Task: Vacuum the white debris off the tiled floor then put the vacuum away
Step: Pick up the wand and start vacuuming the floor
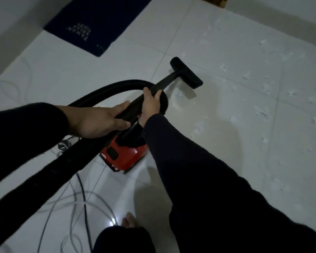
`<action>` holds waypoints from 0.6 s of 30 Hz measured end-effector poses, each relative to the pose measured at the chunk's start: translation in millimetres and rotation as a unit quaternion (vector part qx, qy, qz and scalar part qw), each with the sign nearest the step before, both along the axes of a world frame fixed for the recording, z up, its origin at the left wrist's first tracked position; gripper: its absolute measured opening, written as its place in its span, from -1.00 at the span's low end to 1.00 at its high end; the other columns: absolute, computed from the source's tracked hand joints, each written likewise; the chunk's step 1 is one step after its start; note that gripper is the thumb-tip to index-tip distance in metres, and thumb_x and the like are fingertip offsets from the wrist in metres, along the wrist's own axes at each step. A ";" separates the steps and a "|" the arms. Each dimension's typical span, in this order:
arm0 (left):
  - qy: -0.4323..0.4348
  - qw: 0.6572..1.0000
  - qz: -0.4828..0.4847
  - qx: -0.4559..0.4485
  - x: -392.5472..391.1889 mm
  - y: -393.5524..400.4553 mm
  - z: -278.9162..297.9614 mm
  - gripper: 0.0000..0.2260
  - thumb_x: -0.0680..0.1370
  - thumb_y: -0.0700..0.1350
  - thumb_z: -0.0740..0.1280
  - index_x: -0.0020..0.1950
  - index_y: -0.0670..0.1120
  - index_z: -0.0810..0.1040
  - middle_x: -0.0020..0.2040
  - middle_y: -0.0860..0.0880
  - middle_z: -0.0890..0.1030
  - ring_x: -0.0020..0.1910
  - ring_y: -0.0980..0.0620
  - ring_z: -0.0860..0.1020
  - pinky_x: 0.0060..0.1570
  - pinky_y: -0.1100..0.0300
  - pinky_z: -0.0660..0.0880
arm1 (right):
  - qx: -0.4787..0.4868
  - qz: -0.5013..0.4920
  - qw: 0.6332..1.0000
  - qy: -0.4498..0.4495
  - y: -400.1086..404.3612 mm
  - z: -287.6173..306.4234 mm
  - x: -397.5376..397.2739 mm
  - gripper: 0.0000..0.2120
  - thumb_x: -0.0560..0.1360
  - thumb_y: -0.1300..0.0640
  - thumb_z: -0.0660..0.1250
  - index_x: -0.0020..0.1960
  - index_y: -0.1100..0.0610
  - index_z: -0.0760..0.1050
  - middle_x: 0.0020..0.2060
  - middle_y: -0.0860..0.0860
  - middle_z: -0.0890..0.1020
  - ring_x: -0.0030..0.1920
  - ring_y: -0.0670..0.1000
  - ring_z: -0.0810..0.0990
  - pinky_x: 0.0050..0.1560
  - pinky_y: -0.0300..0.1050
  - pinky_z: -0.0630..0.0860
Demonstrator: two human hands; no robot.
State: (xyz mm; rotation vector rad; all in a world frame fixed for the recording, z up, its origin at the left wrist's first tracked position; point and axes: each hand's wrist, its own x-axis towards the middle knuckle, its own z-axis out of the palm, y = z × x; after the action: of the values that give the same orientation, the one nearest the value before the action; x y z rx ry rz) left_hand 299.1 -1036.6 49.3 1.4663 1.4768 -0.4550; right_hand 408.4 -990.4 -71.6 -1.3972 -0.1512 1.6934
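Observation:
A red canister vacuum (125,156) sits on the white tiled floor (217,161) below my hands. Its black ribbed hose (106,89) arcs up to a black wand (164,83) that ends in a flat black floor nozzle (187,73) on the tiles. My right hand (150,105) grips the wand from above. My left hand (98,121) rests with straight fingers against the wand's lower part. White debris (263,83) lies scattered over the tiles right of the nozzle, with a few bits just below it.
A dark blue mat (91,24) with white lettering lies at the top left by the wall. White and black cables (77,203) loop over the floor at the lower left. My bare foot (129,220) stands near them.

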 end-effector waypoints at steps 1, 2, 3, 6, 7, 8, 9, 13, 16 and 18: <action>-0.011 1.000 0.013 -0.008 0.9 -4.3 5.2 -0.39 0.61 0.07 0.12 0.52 0.15 -0.19 0.43 -0.14 0.36 0.34 -0.09 0.41 -0.02 0.30 0.36 | -0.007 0.007 1.000 0.001 -2.9 4.0 0.1 -0.34 0.60 -0.04 0.21 0.52 -0.29 -0.13 0.44 0.04 0.33 0.33 0.11 0.43 0.23 0.06 0.45; -0.022 0.999 0.022 -0.015 2.4 -8.5 9.8 -0.39 0.61 0.05 0.13 0.53 0.13 -0.19 0.45 -0.14 0.34 0.33 -0.10 0.41 0.06 0.24 0.34 | -0.018 0.014 1.000 0.002 -5.8 7.6 0.3 -0.35 0.61 -0.06 0.19 0.52 -0.30 -0.13 0.46 0.04 0.31 0.34 0.11 0.41 0.21 0.04 0.44; -0.030 0.999 0.025 -0.022 3.5 -12.8 13.0 -0.38 0.61 0.04 0.13 0.53 0.11 -0.21 0.45 -0.15 0.33 0.28 -0.10 0.44 0.07 0.24 0.32 | -0.031 0.019 0.999 0.002 -9.2 9.6 0.7 -0.37 0.61 -0.08 0.18 0.51 -0.30 -0.14 0.46 0.05 0.31 0.32 0.11 0.42 0.17 0.03 0.44; -0.029 0.999 0.001 -0.041 10.9 -22.8 19.2 -0.36 0.61 0.01 0.12 0.53 0.11 -0.24 0.39 -0.20 0.40 0.16 -0.12 0.51 -0.01 0.22 0.32 | -0.073 0.031 0.997 -0.003 -20.7 14.3 1.8 -0.38 0.62 -0.05 0.17 0.53 -0.27 -0.10 0.27 0.10 0.45 0.01 0.09 0.54 -0.01 0.02 0.54; -0.029 0.999 -0.006 -0.044 13.4 -25.0 20.8 -0.36 0.61 0.00 0.12 0.53 0.11 -0.24 0.36 -0.23 0.42 0.07 -0.09 0.54 -0.08 0.21 0.35 | -0.085 0.035 0.996 -0.006 -25.3 14.0 0.4 -0.38 0.61 -0.02 0.19 0.54 -0.20 -0.07 0.16 0.11 0.49 -0.07 0.09 0.56 -0.07 0.03 0.56; -0.031 0.998 -0.008 -0.049 16.2 -27.1 23.3 -0.37 0.61 -0.03 0.12 0.53 0.10 -0.23 0.34 -0.23 0.44 -0.02 -0.04 0.55 -0.13 0.22 0.36 | -0.095 0.040 0.995 -0.012 -30.9 13.5 -2.0 -0.39 0.61 0.03 0.22 0.54 -0.12 -0.03 0.11 0.12 0.49 -0.07 0.11 0.58 -0.06 0.05 0.58; -0.036 0.998 -0.006 -0.054 18.2 -28.9 26.3 -0.38 0.61 -0.06 0.12 0.54 0.08 -0.21 0.33 -0.23 0.45 -0.03 -0.03 0.55 -0.13 0.23 0.36 | -0.102 0.042 0.994 -0.016 -35.6 12.1 -4.5 -0.39 0.60 0.08 0.23 0.53 -0.03 0.00 0.12 0.12 0.49 0.01 0.15 0.59 0.03 0.08 0.58; -0.062 0.995 0.038 -0.074 17.1 -34.8 32.6 -0.41 0.61 -0.12 0.12 0.54 0.09 -0.15 -0.02 -0.06 0.52 -0.23 0.05 0.47 -0.22 0.21 0.36 | -0.117 0.047 0.992 -0.007 -43.2 10.3 -11.9 -0.36 0.61 0.15 0.21 0.55 -0.07 -0.05 0.19 0.14 0.48 0.01 0.12 0.55 0.02 0.00 0.52; -0.076 0.985 0.114 -0.101 16.0 -35.9 32.3 -0.36 0.61 -0.14 0.15 0.53 0.09 -0.19 -0.07 -0.13 0.52 -0.31 0.00 0.49 -0.31 0.17 0.45 | -0.135 0.093 0.985 -0.057 -39.5 13.0 -13.1 -0.32 0.61 0.11 0.20 0.56 -0.09 -0.14 0.25 0.14 0.45 -0.06 0.10 0.56 0.00 -0.05 0.53; -0.092 0.977 0.147 -0.123 16.7 -38.4 33.1 -0.33 0.59 -0.15 0.19 0.53 0.12 -0.18 -0.13 -0.13 0.52 -0.33 0.00 0.51 -0.43 0.19 0.51 | -0.145 0.145 0.972 -0.112 -36.5 10.6 -12.6 -0.30 0.60 0.04 0.20 0.56 -0.09 -0.17 0.30 0.16 0.43 -0.03 0.12 0.58 0.07 -0.02 0.55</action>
State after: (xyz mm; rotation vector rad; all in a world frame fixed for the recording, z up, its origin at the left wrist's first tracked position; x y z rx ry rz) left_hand 315.8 -1075.0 82.4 1.0458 1.4036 -0.2990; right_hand 395.8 -1026.8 -61.0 -1.8599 -0.2536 1.8443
